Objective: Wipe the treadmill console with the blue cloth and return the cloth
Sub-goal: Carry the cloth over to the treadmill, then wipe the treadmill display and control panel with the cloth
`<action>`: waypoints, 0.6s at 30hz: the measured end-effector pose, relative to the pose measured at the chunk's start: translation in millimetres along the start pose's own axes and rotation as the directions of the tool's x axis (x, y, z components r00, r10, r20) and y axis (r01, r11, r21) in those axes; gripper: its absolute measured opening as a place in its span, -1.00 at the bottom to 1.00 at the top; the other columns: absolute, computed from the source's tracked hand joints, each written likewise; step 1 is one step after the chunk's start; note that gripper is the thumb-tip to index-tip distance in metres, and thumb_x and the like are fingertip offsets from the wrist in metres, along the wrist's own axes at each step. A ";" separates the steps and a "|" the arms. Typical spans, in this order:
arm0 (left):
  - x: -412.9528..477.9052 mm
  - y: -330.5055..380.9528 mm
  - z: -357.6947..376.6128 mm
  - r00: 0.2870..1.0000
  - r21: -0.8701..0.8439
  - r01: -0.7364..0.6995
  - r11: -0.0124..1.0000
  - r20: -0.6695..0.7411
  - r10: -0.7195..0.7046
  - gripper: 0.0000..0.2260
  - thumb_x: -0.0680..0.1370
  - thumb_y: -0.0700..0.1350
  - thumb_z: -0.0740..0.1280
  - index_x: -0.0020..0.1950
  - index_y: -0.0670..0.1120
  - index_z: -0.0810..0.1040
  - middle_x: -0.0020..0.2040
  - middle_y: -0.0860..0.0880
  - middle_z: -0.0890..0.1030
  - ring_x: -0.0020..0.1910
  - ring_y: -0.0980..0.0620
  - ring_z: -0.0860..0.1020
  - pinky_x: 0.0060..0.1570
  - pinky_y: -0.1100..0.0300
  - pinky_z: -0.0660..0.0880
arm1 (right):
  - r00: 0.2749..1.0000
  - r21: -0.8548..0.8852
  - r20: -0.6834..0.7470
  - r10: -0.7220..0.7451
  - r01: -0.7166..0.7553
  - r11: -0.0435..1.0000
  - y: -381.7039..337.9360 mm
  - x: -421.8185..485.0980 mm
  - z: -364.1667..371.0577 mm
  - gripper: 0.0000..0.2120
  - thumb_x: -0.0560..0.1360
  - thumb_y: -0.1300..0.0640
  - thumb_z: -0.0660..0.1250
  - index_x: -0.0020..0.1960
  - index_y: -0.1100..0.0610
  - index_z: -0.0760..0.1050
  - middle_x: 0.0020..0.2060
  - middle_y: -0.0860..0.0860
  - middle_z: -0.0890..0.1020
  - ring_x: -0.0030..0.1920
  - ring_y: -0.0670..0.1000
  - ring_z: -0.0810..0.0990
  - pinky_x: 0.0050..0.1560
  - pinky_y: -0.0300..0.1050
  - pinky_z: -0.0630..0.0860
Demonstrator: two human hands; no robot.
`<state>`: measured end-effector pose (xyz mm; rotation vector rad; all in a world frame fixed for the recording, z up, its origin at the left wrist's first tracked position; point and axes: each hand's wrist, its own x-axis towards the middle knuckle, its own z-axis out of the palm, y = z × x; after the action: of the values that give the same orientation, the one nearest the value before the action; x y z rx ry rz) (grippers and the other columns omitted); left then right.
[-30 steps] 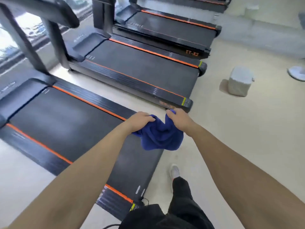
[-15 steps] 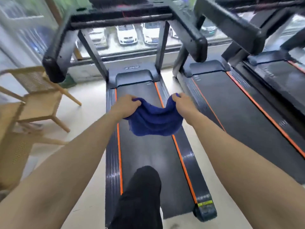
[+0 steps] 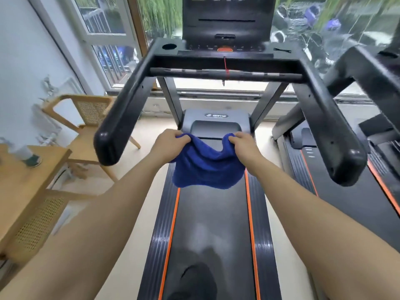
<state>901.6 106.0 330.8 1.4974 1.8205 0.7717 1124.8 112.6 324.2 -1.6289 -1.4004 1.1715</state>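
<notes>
- Both hands are clamped on the blue cloth [image 3: 206,169]: left hand [image 3: 171,144] pinching one top corner, right hand [image 3: 242,146] pinching the other, fingers curled tight. The cloth sags between them and hangs in the air above the belt, well short of the console, touching nothing else.
- Biggest thing in shot is the treadmill [image 3: 213,224] the person's standing on, black belt straight ahead with an orange stripe down each side. A dark trouser leg [image 3: 194,282] shows at the bottom edge over the belt.
- Second treadmill [image 3: 357,191] sits just beside it on the right, same orange trim, only partly in frame.
- Two fat black handrails [image 3: 121,118] reach back toward the camera on either side of the arms, joined by a crossbar with silvery grip patches.
- Treadmill console [image 3: 227,24] is up top, dark screen, row of buttons below it with an orange-red one in the middle, round cup hole at its left. Top is cut off by the frame.
- Windows [image 3: 104,29] behind everything, greenery outside, pretty blurry.
- Left side has a wooden table [image 3: 23,187] with a pale bottle-ish thing on it (too smeared to call), and a wooden chair [image 3: 86,122] with a cane back between the table and the window.
- Thin red cord [image 3: 226,68] dangles from the console over the crossbar.
</notes>
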 end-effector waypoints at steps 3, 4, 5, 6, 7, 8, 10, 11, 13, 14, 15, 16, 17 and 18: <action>43.8 41.5 -31.4 0.999 -0.004 0.022 1.000 0.050 -0.022 -0.67 0.54 -0.04 0.30 -0.39 -0.06 0.34 -0.43 -0.01 0.38 -0.37 -0.03 0.34 -0.33 0.13 0.30 | 0.997 -0.049 0.035 0.064 -0.063 0.997 -54.9 37.8 -9.2 -0.74 0.63 0.03 0.14 -0.19 0.12 0.34 -0.23 0.03 0.43 -0.15 0.07 0.38 -0.18 -0.05 0.28; 55.5 56.5 -42.1 0.998 -0.007 0.025 1.000 0.055 -0.025 -0.69 0.54 -0.03 0.30 -0.37 -0.07 0.35 -0.41 -0.03 0.39 -0.37 -0.04 0.34 -0.35 0.13 0.31 | 0.995 -0.061 0.065 0.082 -0.078 0.995 -72.7 46.0 -14.2 -0.70 0.62 -0.07 0.17 -0.18 0.11 0.35 -0.22 0.00 0.45 -0.13 0.07 0.41 -0.15 -0.06 0.31; 66.9 70.5 -52.0 0.998 -0.028 0.038 0.999 0.055 -0.036 -0.71 0.53 -0.03 0.31 -0.35 -0.08 0.37 -0.40 -0.04 0.39 -0.37 -0.04 0.34 -0.37 0.13 0.31 | 0.990 -0.062 0.106 0.089 -0.082 0.995 -89.1 52.8 -20.1 -0.66 0.59 -0.16 0.23 -0.15 0.10 0.39 -0.20 -0.03 0.48 -0.13 0.05 0.45 -0.12 -0.08 0.34; 78.0 85.1 -61.5 0.997 -0.055 0.052 0.997 0.052 -0.049 -0.72 0.53 -0.02 0.31 -0.34 -0.07 0.37 -0.40 -0.04 0.39 -0.37 -0.05 0.34 -0.40 0.15 0.31 | 0.984 -0.074 0.154 0.089 -0.078 0.994 -105.0 59.5 -27.4 -0.62 0.52 -0.23 0.32 -0.08 0.10 0.42 -0.17 -0.04 0.51 -0.13 0.02 0.47 -0.12 -0.09 0.37; 89.8 98.8 -70.0 0.997 -0.070 0.067 0.995 0.049 -0.064 -0.71 0.53 -0.02 0.31 -0.35 -0.07 0.37 -0.41 -0.03 0.39 -0.38 -0.05 0.34 -0.42 0.17 0.31 | 0.976 -0.116 0.202 0.087 -0.065 0.991 -118.0 67.8 -35.2 -0.55 0.44 -0.26 0.41 0.01 0.11 0.43 -0.13 -0.05 0.53 -0.12 0.00 0.49 -0.13 -0.11 0.39; 101.6 111.4 -77.0 0.997 -0.072 0.072 0.995 0.047 -0.069 -0.70 0.52 -0.01 0.32 -0.37 -0.06 0.37 -0.42 -0.02 0.40 -0.38 -0.05 0.34 -0.42 0.18 0.31 | 0.965 -0.186 0.245 0.090 -0.044 0.982 -130.7 75.5 -43.6 -0.46 0.36 -0.24 0.50 0.08 0.11 0.42 -0.09 -0.06 0.53 -0.11 -0.02 0.50 -0.15 -0.12 0.40; 127.0 134.8 -87.2 0.997 -0.059 0.063 0.996 0.044 -0.060 -0.67 0.51 0.02 0.32 -0.40 -0.04 0.34 -0.42 -0.01 0.40 -0.39 -0.05 0.36 -0.41 0.19 0.32 | 0.945 -0.302 0.316 0.085 0.015 0.953 -149.5 97.1 -57.7 -0.36 0.25 -0.19 0.60 0.13 0.08 0.40 -0.03 -0.06 0.55 -0.06 -0.01 0.54 -0.10 -0.09 0.46; 140.0 144.8 -90.1 0.998 -0.058 0.054 0.997 0.040 -0.052 -0.66 0.51 0.03 0.32 -0.41 -0.03 0.33 -0.42 -0.01 0.40 -0.38 -0.06 0.37 -0.40 0.19 0.32 | 0.938 -0.347 0.340 0.073 0.053 0.937 -155.3 110.3 -63.6 -0.35 0.20 -0.18 0.61 0.12 0.09 0.41 -0.02 -0.06 0.57 -0.04 0.01 0.55 -0.03 -0.05 0.49; 169.1 162.3 -91.9 0.999 -0.059 0.031 0.998 0.033 -0.029 -0.64 0.49 0.08 0.32 -0.41 -0.05 0.33 -0.40 -0.01 0.39 -0.36 -0.06 0.38 -0.37 0.17 0.31 | 0.931 -0.402 0.360 0.061 0.096 0.911 -164.5 139.6 -75.8 -0.45 0.22 -0.17 0.58 0.03 0.10 0.46 -0.04 -0.02 0.60 -0.05 0.07 0.57 0.00 -0.01 0.49; 183.3 170.6 -91.4 0.999 -0.052 0.023 0.998 0.032 -0.022 -0.63 0.49 0.10 0.32 -0.39 -0.09 0.36 -0.38 -0.01 0.39 -0.36 -0.05 0.38 -0.36 0.16 0.32 | 0.932 -0.410 0.358 0.053 0.106 0.906 -167.2 155.2 -81.4 -0.57 0.29 -0.13 0.56 -0.07 0.11 0.46 -0.10 0.01 0.60 -0.10 0.11 0.56 -0.05 -0.02 0.48; 197.8 177.3 -89.7 0.999 -0.040 0.020 0.999 0.036 -0.019 -0.63 0.49 0.11 0.33 -0.35 -0.12 0.38 -0.38 -0.02 0.39 -0.36 -0.05 0.38 -0.35 0.14 0.34 | 0.932 -0.408 0.357 0.055 0.103 0.907 -169.6 169.9 -86.7 -0.65 0.37 -0.08 0.52 -0.17 0.11 0.43 -0.18 0.03 0.58 -0.16 0.13 0.53 -0.13 -0.03 0.44; 211.9 183.8 -87.5 0.999 -0.034 0.017 0.999 0.044 -0.015 -0.64 0.51 0.11 0.34 -0.34 -0.11 0.40 -0.39 -0.01 0.40 -0.36 -0.04 0.38 -0.34 0.13 0.35 | 0.931 -0.391 0.360 0.054 0.098 0.915 -171.6 186.0 -92.2 -0.69 0.42 -0.03 0.49 -0.22 0.12 0.42 -0.23 0.05 0.56 -0.19 0.14 0.51 -0.17 -0.03 0.41; 226.0 189.6 -85.0 0.998 -0.033 0.021 0.999 0.055 -0.019 -0.64 0.52 0.11 0.36 -0.36 -0.07 0.43 -0.41 0.01 0.40 -0.36 -0.04 0.39 -0.34 0.14 0.36 | 0.931 -0.368 0.360 0.052 0.090 0.926 -171.3 204.6 -97.0 -0.73 0.45 -0.01 0.47 -0.21 0.13 0.46 -0.23 0.06 0.60 -0.17 0.15 0.54 -0.15 -0.02 0.44; 239.3 194.9 -83.3 0.997 -0.034 0.033 0.999 0.074 -0.030 -0.62 0.53 0.12 0.38 -0.42 -0.03 0.47 -0.45 0.05 0.42 -0.37 -0.03 0.41 -0.34 0.16 0.37 | 0.931 -0.342 0.362 0.046 0.087 0.936 -172.6 222.4 -101.9 -0.78 0.45 -0.02 0.46 -0.14 0.13 0.54 -0.16 0.07 0.66 -0.10 0.16 0.60 -0.06 0.00 0.49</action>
<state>920.5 372.3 506.6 1.4522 1.7631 0.7199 1159.7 369.2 474.5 -1.6829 -1.9565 1.3171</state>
